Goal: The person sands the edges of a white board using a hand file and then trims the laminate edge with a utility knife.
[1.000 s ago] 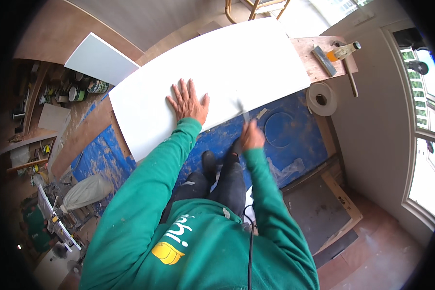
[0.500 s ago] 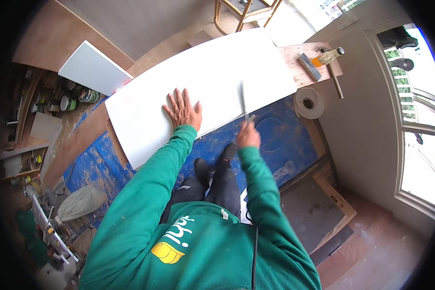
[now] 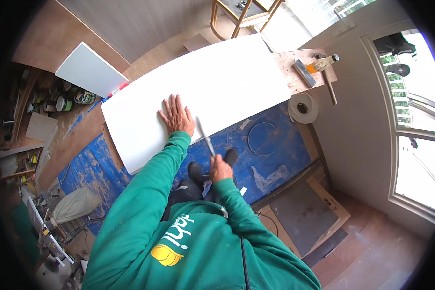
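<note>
1. A long white panel (image 3: 227,82) fills the upper middle of the frame; its long axis slants from lower left to upper right. At its right end, wood of the bench (image 3: 283,67) shows, carrying a grey block (image 3: 304,73), a bottle (image 3: 323,63) and a hammer (image 3: 330,90).
2. The left hand (image 3: 177,119) lies flat on the panel, left of centre, fingers spread and pointing toward the top of the frame. It grips nothing.
3. The right hand (image 3: 221,169), just below the centre of the frame, is wrapped round the lower end of a slim grey tool (image 3: 207,141), perhaps a file.
4. Half a second ago the right hand was higher and farther right, the tool pointing nearly straight up. Now it is lower and nearer the body, and the tool meets the view of the panel's near edge closer to the flat hand. That suggests a sweeping stroke along the edge; contact cannot be confirmed.
5. The tool's long axis tilts, its tip toward the upper left, beside the left hand.
</note>
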Demonstrator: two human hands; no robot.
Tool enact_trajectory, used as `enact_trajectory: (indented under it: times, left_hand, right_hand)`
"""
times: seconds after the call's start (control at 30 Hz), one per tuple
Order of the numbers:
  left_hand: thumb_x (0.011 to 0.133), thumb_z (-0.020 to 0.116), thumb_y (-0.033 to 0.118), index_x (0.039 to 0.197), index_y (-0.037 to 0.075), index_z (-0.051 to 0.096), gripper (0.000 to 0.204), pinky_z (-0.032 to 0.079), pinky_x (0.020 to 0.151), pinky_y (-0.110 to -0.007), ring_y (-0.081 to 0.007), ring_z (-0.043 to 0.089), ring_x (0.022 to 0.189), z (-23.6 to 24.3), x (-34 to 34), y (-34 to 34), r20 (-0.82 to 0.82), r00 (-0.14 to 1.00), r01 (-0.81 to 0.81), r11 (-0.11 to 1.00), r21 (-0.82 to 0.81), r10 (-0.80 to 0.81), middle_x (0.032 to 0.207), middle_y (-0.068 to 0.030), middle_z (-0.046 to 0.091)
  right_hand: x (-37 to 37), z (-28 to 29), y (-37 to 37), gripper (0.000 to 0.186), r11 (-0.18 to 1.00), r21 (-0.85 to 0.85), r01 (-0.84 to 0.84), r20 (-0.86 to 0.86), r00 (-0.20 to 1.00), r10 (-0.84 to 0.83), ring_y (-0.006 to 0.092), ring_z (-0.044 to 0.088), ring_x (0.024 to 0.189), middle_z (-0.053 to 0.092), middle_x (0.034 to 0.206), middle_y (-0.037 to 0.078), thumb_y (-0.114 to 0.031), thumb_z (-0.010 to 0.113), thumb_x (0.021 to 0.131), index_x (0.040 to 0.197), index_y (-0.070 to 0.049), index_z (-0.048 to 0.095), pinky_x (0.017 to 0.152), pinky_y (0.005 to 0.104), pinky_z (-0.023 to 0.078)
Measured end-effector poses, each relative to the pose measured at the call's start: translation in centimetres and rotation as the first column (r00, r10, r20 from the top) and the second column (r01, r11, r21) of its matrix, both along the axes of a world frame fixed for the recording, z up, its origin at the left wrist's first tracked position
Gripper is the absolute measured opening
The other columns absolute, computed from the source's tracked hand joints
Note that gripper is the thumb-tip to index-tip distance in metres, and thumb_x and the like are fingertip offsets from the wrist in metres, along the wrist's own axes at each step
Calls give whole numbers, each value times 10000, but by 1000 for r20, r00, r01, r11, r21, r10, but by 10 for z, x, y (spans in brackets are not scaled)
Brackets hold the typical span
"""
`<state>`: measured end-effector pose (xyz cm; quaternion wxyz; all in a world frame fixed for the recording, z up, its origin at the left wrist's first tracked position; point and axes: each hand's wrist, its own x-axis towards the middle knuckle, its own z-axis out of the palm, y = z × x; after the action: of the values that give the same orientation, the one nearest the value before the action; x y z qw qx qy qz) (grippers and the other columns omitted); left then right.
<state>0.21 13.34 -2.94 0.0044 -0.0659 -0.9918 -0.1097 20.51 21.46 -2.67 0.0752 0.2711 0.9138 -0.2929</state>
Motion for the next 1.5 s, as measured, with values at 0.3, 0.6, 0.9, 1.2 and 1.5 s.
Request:
enact_trajectory:
  times: [0.3,0.6,0.9,1.2,1.5]
  left_hand:
    - [986,413,410,1518,125,245,627,23,1172,-575,-313,98,1485,-5,3,-13,1,969,246,965,-95,-247,1598,-96,186]
    - [909,505,545,1522,5,125,901,-13,1195,-488,-344,5,1484,9,57,162,152,851,522,777,-353,-503,1590,-234,47]
    - [896,627,233,1463,69,325,663,192,1173,-494,-372,318,1397,34,60,246,-137,587,696,410,589,-798,1467,-186,404]
    - [969,407,481,1528,135,225,682,67,1171,-578,-354,97,1477,4,-3,119,22,998,67,973,-223,-64,1603,-125,138]
    - [929,450,521,1538,137,201,762,11,1155,-613,-366,60,1481,2,-8,107,2,996,88,979,-183,-89,1606,-136,125]
  right_hand:
    - [-66,17,223,388,858,38,513,-227,840,-492,485,604,781,642,807,266,-377,452,992,912,-23,587,701,542,486]
    - [105,-15,193,429,390,-704,593,42,583,-811,135,417,373,445,515,33,-413,395,1025,917,-27,548,352,287,345]
    - [93,-22,212,286,657,-543,523,-223,665,-713,200,526,467,527,614,77,-286,481,1013,857,-47,503,427,368,401]
    - [24,-49,148,201,992,-38,123,-262,957,-128,447,574,601,563,633,216,-267,547,959,897,-78,515,525,526,428]
    - [-22,-22,187,222,986,14,168,-379,913,-150,443,595,604,578,625,200,-253,565,948,850,-67,494,515,506,465]
